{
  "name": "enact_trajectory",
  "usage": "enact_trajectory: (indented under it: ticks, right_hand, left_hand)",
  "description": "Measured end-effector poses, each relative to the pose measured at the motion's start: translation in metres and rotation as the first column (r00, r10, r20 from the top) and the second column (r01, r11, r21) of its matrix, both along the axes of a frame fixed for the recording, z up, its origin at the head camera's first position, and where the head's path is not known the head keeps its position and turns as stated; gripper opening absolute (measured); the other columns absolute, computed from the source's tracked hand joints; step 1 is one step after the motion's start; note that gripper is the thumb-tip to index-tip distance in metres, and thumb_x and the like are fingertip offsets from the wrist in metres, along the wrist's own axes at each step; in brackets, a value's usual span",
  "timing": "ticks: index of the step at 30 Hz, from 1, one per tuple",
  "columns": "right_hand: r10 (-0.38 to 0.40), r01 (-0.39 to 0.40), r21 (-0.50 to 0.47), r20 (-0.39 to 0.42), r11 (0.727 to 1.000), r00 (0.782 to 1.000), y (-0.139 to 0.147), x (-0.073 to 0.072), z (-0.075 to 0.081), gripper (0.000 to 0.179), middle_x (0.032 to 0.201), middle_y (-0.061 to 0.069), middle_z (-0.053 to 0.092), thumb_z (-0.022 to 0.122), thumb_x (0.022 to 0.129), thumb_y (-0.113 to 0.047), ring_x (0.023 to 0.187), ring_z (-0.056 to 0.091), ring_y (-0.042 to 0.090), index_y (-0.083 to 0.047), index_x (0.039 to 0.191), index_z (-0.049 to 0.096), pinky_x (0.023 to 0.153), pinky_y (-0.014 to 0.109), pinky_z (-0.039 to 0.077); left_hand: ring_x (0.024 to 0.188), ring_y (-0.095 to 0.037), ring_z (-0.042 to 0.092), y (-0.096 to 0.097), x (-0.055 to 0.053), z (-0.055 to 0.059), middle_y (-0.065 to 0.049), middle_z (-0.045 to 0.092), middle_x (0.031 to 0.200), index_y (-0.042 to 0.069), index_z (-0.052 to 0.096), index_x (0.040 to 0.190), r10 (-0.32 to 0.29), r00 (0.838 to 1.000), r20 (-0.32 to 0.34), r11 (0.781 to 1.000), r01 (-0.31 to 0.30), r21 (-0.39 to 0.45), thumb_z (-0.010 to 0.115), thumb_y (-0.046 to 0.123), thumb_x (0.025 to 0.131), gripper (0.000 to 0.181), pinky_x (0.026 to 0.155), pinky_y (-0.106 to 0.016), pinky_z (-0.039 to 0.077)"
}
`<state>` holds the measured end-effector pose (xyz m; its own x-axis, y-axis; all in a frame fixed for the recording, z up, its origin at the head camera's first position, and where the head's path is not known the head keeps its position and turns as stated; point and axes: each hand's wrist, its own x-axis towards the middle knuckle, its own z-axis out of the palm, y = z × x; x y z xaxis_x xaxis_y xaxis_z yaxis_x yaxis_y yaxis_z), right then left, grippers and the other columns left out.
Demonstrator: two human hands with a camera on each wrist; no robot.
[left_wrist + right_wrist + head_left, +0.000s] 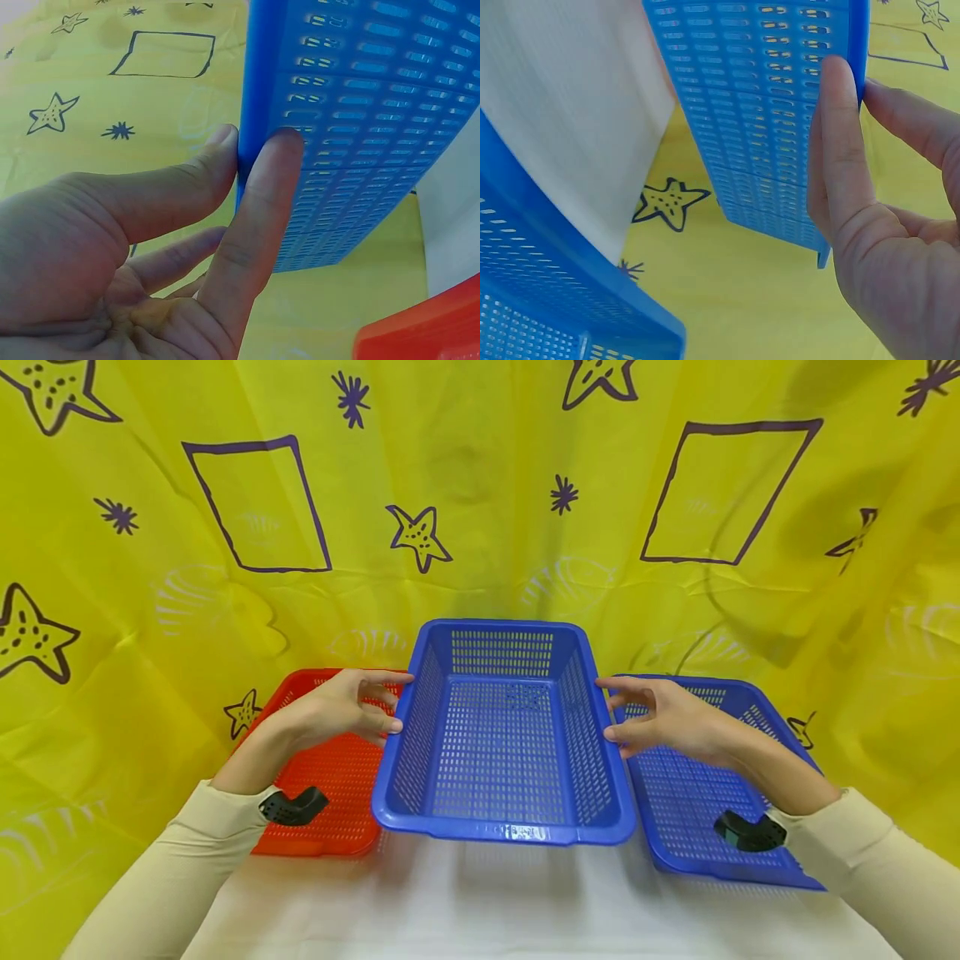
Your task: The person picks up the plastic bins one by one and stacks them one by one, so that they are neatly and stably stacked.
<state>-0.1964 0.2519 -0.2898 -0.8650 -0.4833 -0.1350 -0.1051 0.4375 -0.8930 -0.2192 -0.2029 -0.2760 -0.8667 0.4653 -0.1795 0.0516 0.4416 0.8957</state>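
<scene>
Both hands hold a blue perforated plastic basket (498, 752) in the air, one at each side rim, with its open top facing the head camera. My left hand (348, 706) pinches the left rim between thumb and fingers. In the left wrist view, a finger (259, 202) presses on the slotted outer wall (360, 120) while the thumb lies at the rim. On the opposite side my right hand (667, 718) pinches the right rim the same way. The right wrist view shows a finger (841, 135) flat against the outer wall (742, 97). Nothing but the slotted floor shows inside the basket.
A red basket (322, 777) stands on the white table (510, 902) at the left, partly behind my left arm. Another blue basket (697, 802) stands at the right, beneath my right arm. Behind them hangs a yellow curtain (487, 460) with starfish drawings.
</scene>
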Motion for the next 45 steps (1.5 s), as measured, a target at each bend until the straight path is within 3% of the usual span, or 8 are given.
enact_trajectory:
  ticks: [11, 20, 26, 36, 45]
  right_hand:
    - [-0.003, 0.003, -0.018, 0.004, 1.0, 1.0, -0.011, -0.002, 0.005, 0.086, 0.145, 0.03, 0.042, 0.078, 0.093, -0.02, 0.091, 0.074, 0.037, -0.009, 0.163, 0.028, 0.086, 0.044, 0.062]
    - [0.012, -0.012, -0.044, -0.005, 0.999, 1.0, -0.034, -0.007, 0.003, 0.087, 0.143, 0.028, 0.044, 0.079, 0.093, -0.018, 0.089, 0.075, 0.036, -0.009, 0.163, 0.028, 0.087, 0.043, 0.062]
    - [0.022, -0.02, -0.089, 0.02, 0.996, 1.0, -0.057, -0.013, 0.002, 0.086, 0.14, 0.028, 0.047, 0.078, 0.093, -0.013, 0.091, 0.075, 0.036, -0.008, 0.163, 0.028, 0.086, 0.045, 0.062]
    - [0.05, -0.045, -0.176, 0.025, 0.983, 0.998, -0.109, -0.024, 0.0, 0.086, 0.129, 0.026, 0.054, 0.077, 0.091, -0.002, 0.087, 0.075, 0.036, -0.005, 0.161, 0.029, 0.081, 0.048, 0.063]
    - [0.062, -0.048, -0.24, 0.052, 0.97, 0.997, -0.154, -0.036, -0.001, 0.085, 0.127, 0.025, 0.053, 0.077, 0.09, 0.003, 0.082, 0.075, 0.034, -0.003, 0.16, 0.031, 0.079, 0.046, 0.063]
  left_hand:
    - [0.09, -0.034, 0.074, -0.009, 0.002, 0.009, -0.027, 0.058, 0.124, 0.005, 0.044, 0.155, 0.0, 1.0, -0.031, 1.0, 0.0, -0.026, 0.077, 0.001, 0.09, 0.073, 0.082, -0.046, 0.063]
    - [0.089, -0.031, 0.074, -0.032, 0.005, 0.015, -0.027, 0.059, 0.122, 0.002, 0.04, 0.156, -0.012, 0.999, -0.046, 0.999, 0.01, -0.033, 0.076, 0.0, 0.091, 0.074, 0.082, -0.044, 0.063]
    - [0.088, -0.031, 0.072, -0.053, 0.007, 0.018, -0.028, 0.057, 0.12, -0.003, 0.037, 0.156, -0.015, 0.999, -0.042, 1.0, 0.014, -0.024, 0.074, -0.001, 0.092, 0.074, 0.081, -0.043, 0.063]
    - [0.088, -0.032, 0.072, -0.096, 0.009, 0.024, -0.028, 0.059, 0.12, -0.002, 0.037, 0.156, 0.021, 0.998, -0.061, 0.993, -0.028, -0.113, 0.076, 0.002, 0.091, 0.076, 0.079, -0.044, 0.064]
    - [0.089, -0.033, 0.073, -0.137, 0.011, 0.027, -0.03, 0.057, 0.127, 0.001, 0.034, 0.159, 0.056, 0.998, -0.035, 0.986, -0.061, -0.155, 0.076, 0.006, 0.092, 0.078, 0.079, -0.045, 0.063]
